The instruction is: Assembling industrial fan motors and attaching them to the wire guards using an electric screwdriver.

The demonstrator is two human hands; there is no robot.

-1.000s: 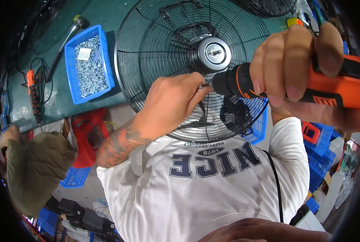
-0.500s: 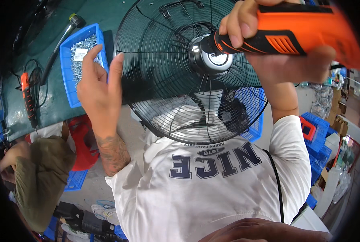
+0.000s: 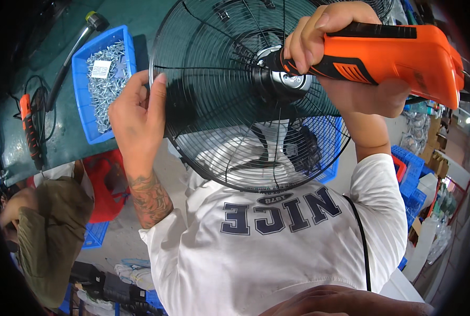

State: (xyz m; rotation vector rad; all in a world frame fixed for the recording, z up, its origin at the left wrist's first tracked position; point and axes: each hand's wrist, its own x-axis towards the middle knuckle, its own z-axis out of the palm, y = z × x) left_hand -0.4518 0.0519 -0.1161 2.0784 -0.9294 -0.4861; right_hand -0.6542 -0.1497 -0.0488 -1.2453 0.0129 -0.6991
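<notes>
A round black wire fan grille (image 3: 208, 110) lies in front of me, partly over the table's edge, with a dark and silver hub at its centre. My right hand (image 3: 350, 79) is wrapped round an orange and black electric screwdriver (image 3: 393, 58), which is tilted with its front end down at the hub. The bit's exact contact point is too small to make out. At the grille's left rim is my left hand (image 3: 137, 113), thumb on the wires and fingers outside, pinching the rim. Beside it stands a blue tray (image 3: 78, 79) filled with loose screws (image 3: 106, 97).
On the green table (image 3: 61, 142) lie a rubber mallet (image 3: 95, 22) and another orange corded screwdriver (image 3: 30, 126). A co-worker's sleeve (image 3: 48, 226) shows at lower left, near a red stool (image 3: 106, 184). Blue crates (image 3: 414, 168) are stacked at right.
My left hand has moved from above the screw tray to the grille's rim and closed on it. The right hand's screwdriver has shifted slightly left and down at the hub.
</notes>
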